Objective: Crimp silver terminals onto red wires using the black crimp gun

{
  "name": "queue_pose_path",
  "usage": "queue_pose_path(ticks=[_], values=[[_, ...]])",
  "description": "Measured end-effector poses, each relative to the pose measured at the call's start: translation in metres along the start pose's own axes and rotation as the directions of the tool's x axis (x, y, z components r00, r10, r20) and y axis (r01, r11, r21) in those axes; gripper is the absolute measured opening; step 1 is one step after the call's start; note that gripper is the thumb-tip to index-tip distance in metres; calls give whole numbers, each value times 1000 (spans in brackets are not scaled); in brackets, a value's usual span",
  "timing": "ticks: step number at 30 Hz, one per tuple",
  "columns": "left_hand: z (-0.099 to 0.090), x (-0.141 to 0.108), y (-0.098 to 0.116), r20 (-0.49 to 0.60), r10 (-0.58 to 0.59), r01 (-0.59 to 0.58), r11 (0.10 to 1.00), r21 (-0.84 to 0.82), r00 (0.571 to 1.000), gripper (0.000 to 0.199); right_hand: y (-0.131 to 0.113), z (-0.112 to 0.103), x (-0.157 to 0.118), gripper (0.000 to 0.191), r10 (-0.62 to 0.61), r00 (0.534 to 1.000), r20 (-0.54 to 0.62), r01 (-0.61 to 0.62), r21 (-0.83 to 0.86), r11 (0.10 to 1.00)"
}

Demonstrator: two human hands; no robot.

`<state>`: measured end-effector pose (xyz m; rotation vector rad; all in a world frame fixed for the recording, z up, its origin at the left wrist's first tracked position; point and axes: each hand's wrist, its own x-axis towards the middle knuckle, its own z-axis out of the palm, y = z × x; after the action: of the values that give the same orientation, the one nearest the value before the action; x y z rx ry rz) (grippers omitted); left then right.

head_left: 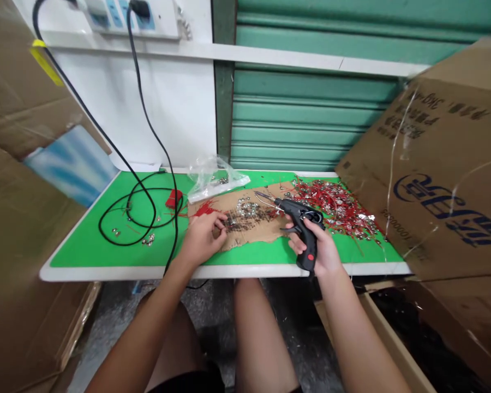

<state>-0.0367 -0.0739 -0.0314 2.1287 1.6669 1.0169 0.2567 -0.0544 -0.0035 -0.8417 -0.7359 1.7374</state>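
Observation:
My right hand (321, 245) is wrapped around the grip of a black soldering gun (305, 229). The gun's thin metal tip points left, over a brown cardboard sheet (237, 243). At the left part of that sheet is my left hand (202, 234), its fingers curled toward the thumb; whatever they may hold is too small to make out. Just behind this hand lie red wires (207, 208). Small shiny metal pieces (247, 207) sit in a cluster on the cardboard, between the hand and the gun tip. Dark scorch-like marks cover the cardboard around them.
A tangled heap of red wires with metal pieces (335, 204) spreads on the right. A clear plastic bag (216, 180) lies behind the cardboard. Black cable (137, 188) loops on the green tabletop (85, 248), near a red block (174, 198). Large cartons (442, 164) flank the table.

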Motion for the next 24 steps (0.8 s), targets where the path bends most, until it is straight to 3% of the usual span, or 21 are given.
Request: queue_pose_path(ticks=[9,14,19,24], values=[[-2,3,5,45,-66,64,997,43,997,21,-1,3,-2,19,12,999,-33,-17,-140,990],[-4,4,6,68,-79,75,995,65,995,24,-4,4,-5,24,128,992,9,-122,-226,967],[-4,4,6,49,-73,70,996,58,996,19,-3,3,-7,38,272,962,1,-249,-400,882],[-3,2,6,28,-80,79,996,36,996,19,-2,1,-9,44,256,966,-25,-237,-475,848]])
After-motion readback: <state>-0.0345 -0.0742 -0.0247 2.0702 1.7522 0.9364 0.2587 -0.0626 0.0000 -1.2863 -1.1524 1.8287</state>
